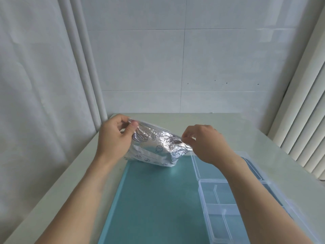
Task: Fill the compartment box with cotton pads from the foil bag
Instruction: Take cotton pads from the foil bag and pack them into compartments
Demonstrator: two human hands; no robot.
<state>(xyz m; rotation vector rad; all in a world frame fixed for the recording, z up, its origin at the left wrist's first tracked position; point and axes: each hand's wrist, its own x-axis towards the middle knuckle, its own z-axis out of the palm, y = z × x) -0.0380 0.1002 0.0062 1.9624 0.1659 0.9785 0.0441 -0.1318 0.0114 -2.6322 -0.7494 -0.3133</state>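
Note:
A crinkled silver foil bag (158, 143) with dark printed drawings stands on the far end of the teal mat (149, 199). My left hand (114, 136) pinches the bag's top left corner. My right hand (205, 143) pinches the top edge at the bag's right end. The clear plastic compartment box (216, 201) lies at the mat's right side, partly under my right forearm, and its visible compartments look empty. Its clear lid (197, 166) lies open just beyond it. No cotton pads are visible.
The mat lies on a pale table (246, 131) set against a white tiled wall. A white curtain (35, 85) hangs at the left and white vertical slats (306, 129) stand at the right.

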